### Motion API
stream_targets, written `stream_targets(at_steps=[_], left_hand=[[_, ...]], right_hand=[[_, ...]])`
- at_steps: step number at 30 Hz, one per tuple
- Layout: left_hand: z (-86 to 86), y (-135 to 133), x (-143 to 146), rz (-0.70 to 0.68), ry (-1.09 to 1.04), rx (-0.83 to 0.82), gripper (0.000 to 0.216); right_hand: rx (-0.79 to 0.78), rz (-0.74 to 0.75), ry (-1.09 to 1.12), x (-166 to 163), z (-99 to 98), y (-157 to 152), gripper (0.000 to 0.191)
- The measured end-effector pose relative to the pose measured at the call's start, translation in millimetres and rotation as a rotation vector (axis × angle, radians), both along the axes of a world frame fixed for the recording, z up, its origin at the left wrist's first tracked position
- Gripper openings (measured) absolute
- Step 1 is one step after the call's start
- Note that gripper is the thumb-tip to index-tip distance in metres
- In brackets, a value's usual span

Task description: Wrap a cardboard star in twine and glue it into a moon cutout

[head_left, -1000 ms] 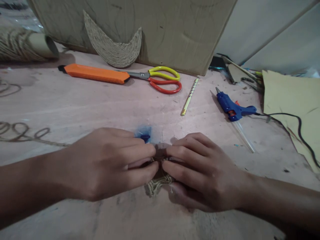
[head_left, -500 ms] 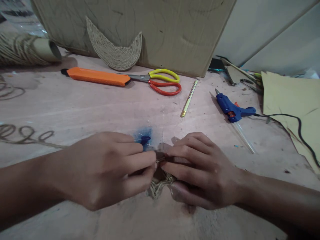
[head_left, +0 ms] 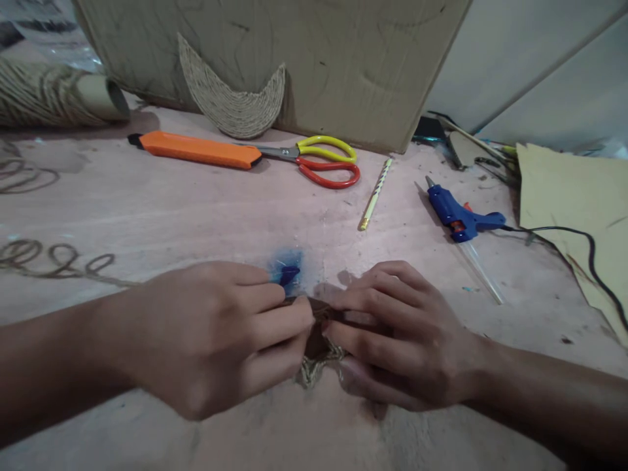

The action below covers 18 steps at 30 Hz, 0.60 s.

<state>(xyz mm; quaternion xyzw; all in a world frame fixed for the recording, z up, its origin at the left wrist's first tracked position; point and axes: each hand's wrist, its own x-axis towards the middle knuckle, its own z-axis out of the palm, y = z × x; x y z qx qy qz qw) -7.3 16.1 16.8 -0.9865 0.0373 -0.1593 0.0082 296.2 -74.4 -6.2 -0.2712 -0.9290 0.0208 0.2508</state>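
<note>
My left hand [head_left: 216, 333] and my right hand [head_left: 397, 333] meet fingertip to fingertip low in the middle of the pinkish board [head_left: 196, 209]. Both are closed on a small piece wound with jute twine [head_left: 314, 369], which shows only as a tan coil below the fingers and a dark strip between them. A strand of twine [head_left: 59, 261] runs in loops from the left edge toward my left hand. A blue paint smudge [head_left: 287, 268] lies just beyond my left fingers.
At the back lie an orange utility knife [head_left: 196, 149], yellow and red scissors [head_left: 324, 160], a pencil [head_left: 375, 193] and a blue glue gun [head_left: 456, 212] with its black cord [head_left: 583, 242]. A twine-covered crescent [head_left: 230, 98] leans on a cardboard box [head_left: 343, 59]. A twine spool [head_left: 53, 98] lies far left, cardboard sheets [head_left: 574, 196] right.
Both hands stayed together on the twine piece; my left fingers shifted slightly right and pinched over it. The view drifted a little left, so the tools appear slightly further right.
</note>
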Motion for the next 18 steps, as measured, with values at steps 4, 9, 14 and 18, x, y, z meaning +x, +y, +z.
stream_targets(at_steps=[4,9,14,18], left_hand=[[-4.8,-2,-4,0.025,0.003,0.001,0.056],[-11.5,-5,-8,0.033,-0.066,-0.001,0.040],[-15.8,-6,-10,0.037,-0.033,-0.061,0.027],[-14.5,-7,-8,0.036,-0.011,-0.079,0.032]], right_hand=[[-0.026,0.006,0.002,1,0.8,1,0.024],[-0.051,0.000,0.010,0,2.3,1,0.025],[-0.062,0.014,0.014,0,1.7,1,0.025],[-0.086,0.016,0.030,-1,0.8,1,0.023]])
